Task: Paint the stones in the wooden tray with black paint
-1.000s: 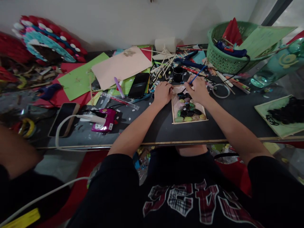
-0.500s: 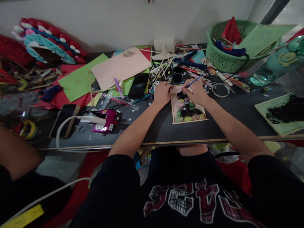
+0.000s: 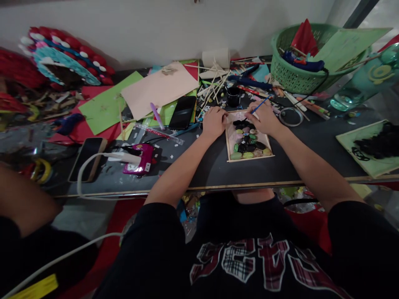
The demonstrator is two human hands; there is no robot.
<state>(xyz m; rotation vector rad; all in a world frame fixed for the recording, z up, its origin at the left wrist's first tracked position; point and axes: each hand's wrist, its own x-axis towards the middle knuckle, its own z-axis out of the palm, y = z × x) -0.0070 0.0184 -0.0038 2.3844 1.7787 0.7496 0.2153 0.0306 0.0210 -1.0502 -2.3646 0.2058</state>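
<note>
A small wooden-framed tray [image 3: 229,145] lies on the dark table, filled with several painted stones [image 3: 249,145] in black, green, pink and yellow. My right hand [image 3: 264,118] is closed round a thin blue paintbrush [image 3: 261,104], its tip down at the black stones near the tray's far end. My left hand [image 3: 214,121] rests with curled fingers against the tray's far left corner. A small black paint pot [image 3: 232,96] stands just beyond the tray.
A green basket [image 3: 296,74] with red and blue items sits at the back right. Coloured paper sheets [image 3: 156,89], wooden sticks [image 3: 215,83], two phones [image 3: 182,112] [image 3: 87,158], a pink charger [image 3: 140,160], a tape ring [image 3: 290,116] and a green board [image 3: 370,149] surround me. Another person's arm [image 3: 21,203] shows at left.
My right hand moved the brush in from the tray's far edge over the black stones, then shifted slightly right. My left hand has stayed at the tray's corner.
</note>
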